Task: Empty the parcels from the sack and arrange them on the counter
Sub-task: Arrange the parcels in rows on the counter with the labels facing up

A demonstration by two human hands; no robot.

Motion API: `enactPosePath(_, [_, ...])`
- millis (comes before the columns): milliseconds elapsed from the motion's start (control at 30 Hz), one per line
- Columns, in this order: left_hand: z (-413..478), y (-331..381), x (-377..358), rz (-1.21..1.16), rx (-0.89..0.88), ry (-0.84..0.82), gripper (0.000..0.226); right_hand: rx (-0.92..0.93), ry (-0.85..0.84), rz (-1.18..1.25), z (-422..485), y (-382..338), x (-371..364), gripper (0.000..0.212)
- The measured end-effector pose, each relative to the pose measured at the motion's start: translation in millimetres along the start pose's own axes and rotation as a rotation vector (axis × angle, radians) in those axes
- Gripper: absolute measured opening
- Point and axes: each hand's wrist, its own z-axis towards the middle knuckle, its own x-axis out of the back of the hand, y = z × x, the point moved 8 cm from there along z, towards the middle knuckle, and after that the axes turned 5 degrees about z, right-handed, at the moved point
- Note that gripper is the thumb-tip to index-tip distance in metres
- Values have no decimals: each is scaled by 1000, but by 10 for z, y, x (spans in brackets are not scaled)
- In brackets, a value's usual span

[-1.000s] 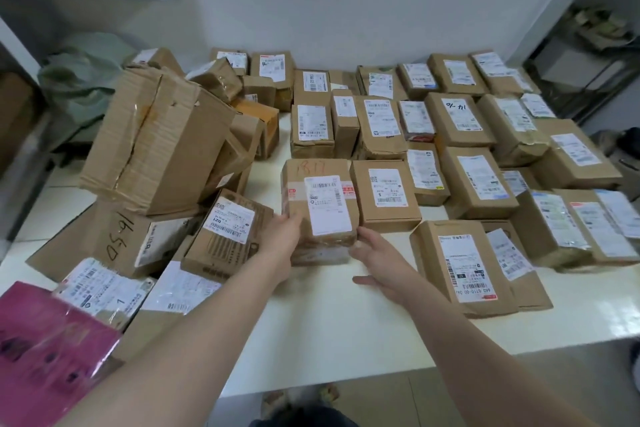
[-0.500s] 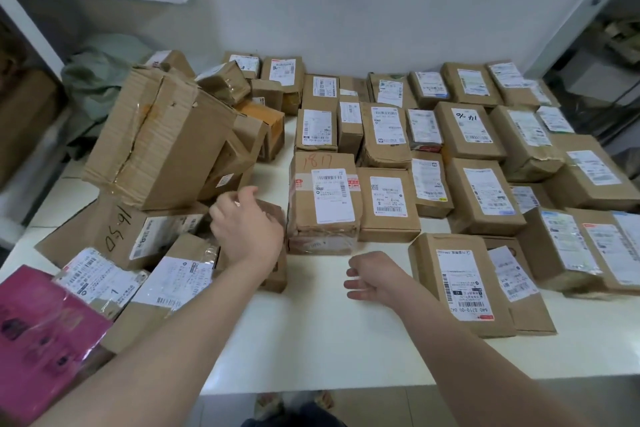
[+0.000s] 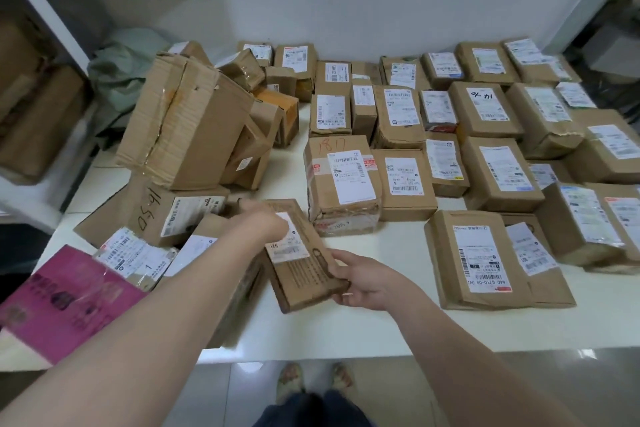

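Pink parcel (image 3: 62, 298): film-wrapped and lying at the left end of the surface (image 3: 346, 329). The film is judged slippery, so it should be taken by two opposite edges.
Unsorted heap (image 3: 187, 125): crushed cartons leaning on one another. It is judged unstable and should be cleared from the top down.
Left hand (image 3: 266, 222): laid over the far end of the flat box. The fingers are blurred, so it cannot be told whether they curl round the edge.
Flat box (image 3: 304, 276): a thin brown carton, label up and tilted, held between both hands just right of the heap and near the front of the surface. It is judged light and fairly stiff (a carton this slim may flex across its middle). It should be held at opposite ends, off the label.
Right hand (image 3: 363, 282): pinches the near right corner of the flat box, thumb on top and fingers underneath.
1817 box (image 3: 341, 184): stands just beyond the flat box, taped, with its lower edge crumpled.
Arranged rows (image 3: 491, 170): parcels set label up, side by side, running to the right edge.
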Motion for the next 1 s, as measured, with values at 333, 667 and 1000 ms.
enactPosePath(333, [-478,219,-610,-349,-156,-282,20,81,286,197,-611,729,955,24])
enactPosePath(667, [-1280,1044,-938,-525,-449,-256,69,199,454,522,-1093,1016,1543,22])
enactPosePath(1000, [-1142,402,-972,-179,-307,123,64,268,726,412,-1038,950,1579,19])
